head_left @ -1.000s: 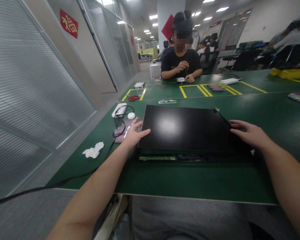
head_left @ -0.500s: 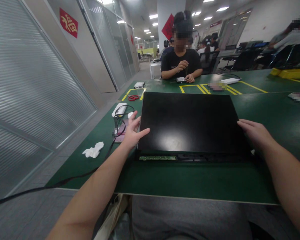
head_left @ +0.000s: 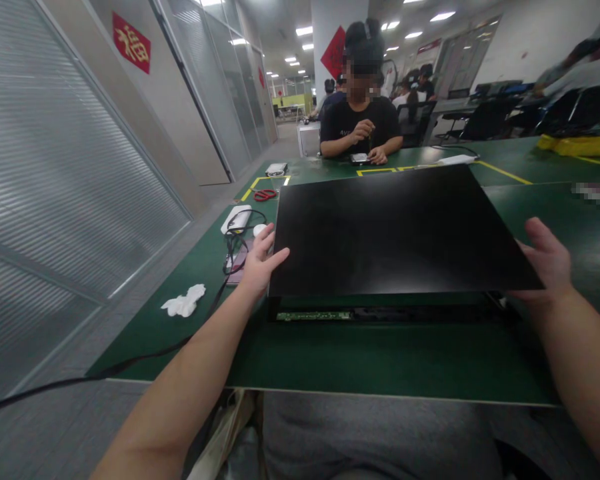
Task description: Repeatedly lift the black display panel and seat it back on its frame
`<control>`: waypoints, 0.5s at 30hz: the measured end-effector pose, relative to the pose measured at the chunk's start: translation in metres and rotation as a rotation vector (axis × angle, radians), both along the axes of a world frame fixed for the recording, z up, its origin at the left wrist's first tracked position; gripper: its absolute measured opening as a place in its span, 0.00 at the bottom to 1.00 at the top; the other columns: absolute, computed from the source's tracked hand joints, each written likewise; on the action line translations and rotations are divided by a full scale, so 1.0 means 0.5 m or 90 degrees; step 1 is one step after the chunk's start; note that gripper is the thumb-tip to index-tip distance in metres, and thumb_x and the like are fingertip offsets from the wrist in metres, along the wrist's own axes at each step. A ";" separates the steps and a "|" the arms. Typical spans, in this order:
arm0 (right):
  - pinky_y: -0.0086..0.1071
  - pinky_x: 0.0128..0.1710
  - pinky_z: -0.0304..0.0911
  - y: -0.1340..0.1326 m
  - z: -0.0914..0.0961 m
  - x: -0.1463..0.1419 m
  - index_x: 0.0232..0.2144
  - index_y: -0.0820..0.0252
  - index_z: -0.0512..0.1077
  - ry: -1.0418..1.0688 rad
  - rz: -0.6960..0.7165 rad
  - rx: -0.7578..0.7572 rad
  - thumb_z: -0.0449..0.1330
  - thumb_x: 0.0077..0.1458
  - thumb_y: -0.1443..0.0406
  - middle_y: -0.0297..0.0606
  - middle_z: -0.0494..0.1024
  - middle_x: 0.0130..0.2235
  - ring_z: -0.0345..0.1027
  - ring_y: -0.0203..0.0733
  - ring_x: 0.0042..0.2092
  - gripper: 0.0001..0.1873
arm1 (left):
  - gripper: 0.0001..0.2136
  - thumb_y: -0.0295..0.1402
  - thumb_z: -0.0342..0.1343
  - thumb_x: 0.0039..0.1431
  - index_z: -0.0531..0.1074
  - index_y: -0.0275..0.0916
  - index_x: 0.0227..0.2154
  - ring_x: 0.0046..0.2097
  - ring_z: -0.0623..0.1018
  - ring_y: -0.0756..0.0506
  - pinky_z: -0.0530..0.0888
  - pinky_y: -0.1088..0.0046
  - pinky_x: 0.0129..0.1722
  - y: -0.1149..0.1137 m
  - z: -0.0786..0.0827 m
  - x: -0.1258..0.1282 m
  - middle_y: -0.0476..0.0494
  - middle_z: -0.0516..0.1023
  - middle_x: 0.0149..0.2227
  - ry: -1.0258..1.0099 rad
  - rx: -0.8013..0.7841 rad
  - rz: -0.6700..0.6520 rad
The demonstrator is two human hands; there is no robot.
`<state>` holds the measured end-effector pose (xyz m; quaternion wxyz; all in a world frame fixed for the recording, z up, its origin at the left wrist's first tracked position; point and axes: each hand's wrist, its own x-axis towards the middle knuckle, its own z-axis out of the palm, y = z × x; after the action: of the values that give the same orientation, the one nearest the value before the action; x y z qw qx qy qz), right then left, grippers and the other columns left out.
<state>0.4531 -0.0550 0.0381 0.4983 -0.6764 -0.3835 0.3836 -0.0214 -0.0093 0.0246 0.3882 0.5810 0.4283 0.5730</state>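
Note:
A thin black display panel (head_left: 395, 233) is tilted above the table, its right side raised higher than its left. Along its left edge my left hand (head_left: 260, 265) grips it, thumb on the front face and the other fingers at the side. My right hand (head_left: 553, 267) holds the right edge from below, its thumb sticking up and some fingers hidden beneath the panel. Under the panel lies a black frame (head_left: 420, 314), mostly covered. A narrow green circuit board (head_left: 313, 316) shows along the frame's front left strip.
Left on the green table (head_left: 360, 367) are a crumpled white tissue (head_left: 184, 301), a black cable (head_left: 215, 308), a white box-like device (head_left: 237, 219) and red-handled scissors (head_left: 265, 195). Across the table a person (head_left: 360, 123) works on a small device. A yellow item (head_left: 577, 145) lies far right.
The panel's right side has lifted off the frame and the panel now tilts. My right hand has shifted right and turned to hold the edge from underneath. My left hand stays at the left edge.

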 end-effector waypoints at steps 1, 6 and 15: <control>0.61 0.50 0.61 0.004 -0.003 0.004 0.53 0.52 0.78 -0.007 0.002 0.000 0.36 0.56 0.39 0.53 0.80 0.47 0.73 0.66 0.50 0.43 | 0.25 0.44 0.70 0.45 0.80 0.41 0.48 0.71 0.57 0.33 0.61 0.61 0.67 0.000 0.000 0.000 0.41 0.58 0.69 0.001 -0.004 0.001; 0.57 0.49 0.62 0.012 -0.001 0.003 0.54 0.57 0.76 0.087 0.023 0.012 0.42 0.57 0.42 0.52 0.80 0.47 0.73 0.62 0.50 0.39 | 0.21 0.46 0.68 0.48 0.82 0.41 0.44 0.70 0.58 0.33 0.62 0.60 0.66 0.001 -0.002 -0.003 0.40 0.62 0.68 -0.002 -0.029 0.015; 0.56 0.54 0.60 -0.006 -0.007 0.009 0.59 0.61 0.71 0.045 0.124 0.053 0.29 0.54 0.37 0.58 0.78 0.49 0.67 0.63 0.58 0.53 | 0.20 0.43 0.70 0.45 0.83 0.40 0.41 0.69 0.62 0.34 0.63 0.62 0.65 0.007 -0.007 -0.008 0.40 0.67 0.65 -0.024 -0.044 0.019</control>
<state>0.4578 -0.0578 0.0346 0.4994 -0.6010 -0.4450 0.4374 -0.0255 -0.0058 0.0211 0.4074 0.5497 0.4493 0.5744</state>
